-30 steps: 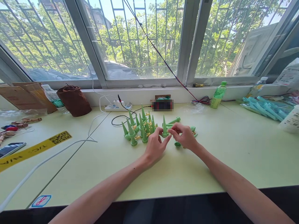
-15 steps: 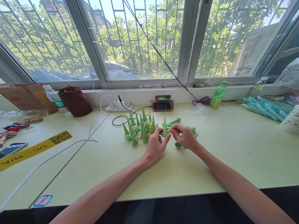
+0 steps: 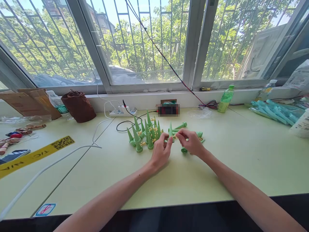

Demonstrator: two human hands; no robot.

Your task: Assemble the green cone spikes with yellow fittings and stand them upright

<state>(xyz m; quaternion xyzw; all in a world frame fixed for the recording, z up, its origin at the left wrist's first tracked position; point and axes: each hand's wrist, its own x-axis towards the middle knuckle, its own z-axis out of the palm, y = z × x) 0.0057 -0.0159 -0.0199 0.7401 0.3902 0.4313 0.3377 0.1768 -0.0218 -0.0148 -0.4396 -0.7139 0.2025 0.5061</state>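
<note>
My left hand (image 3: 161,149) is closed around the base of a green cone-shaped plastic watering spike (image 3: 170,130), which points upward. Close by on its right, my right hand (image 3: 192,142) pinches a small yellow plastic valve (image 3: 176,137) at the side of the spike. Whether the valve sits inside the spike is hidden by my fingers. A cluster of similar green spikes (image 3: 136,140), several with yellow valves, stands to the left of my hands. More green spikes (image 3: 181,125) lie behind and beside my right hand, and a dark green round piece (image 3: 184,150) rests below it.
A power strip (image 3: 123,111) with cables and a small device with a blurred front (image 3: 168,110) stand along the wall. A green bottle (image 3: 225,99) is at the back right, a brown pouch (image 3: 78,106) at the back left. A white cable (image 3: 70,149) crosses the table's left side.
My left thumb has shifted upward across the base of the spike. The right hand keeps its pinch in almost the same place, and the view has moved slightly.
</note>
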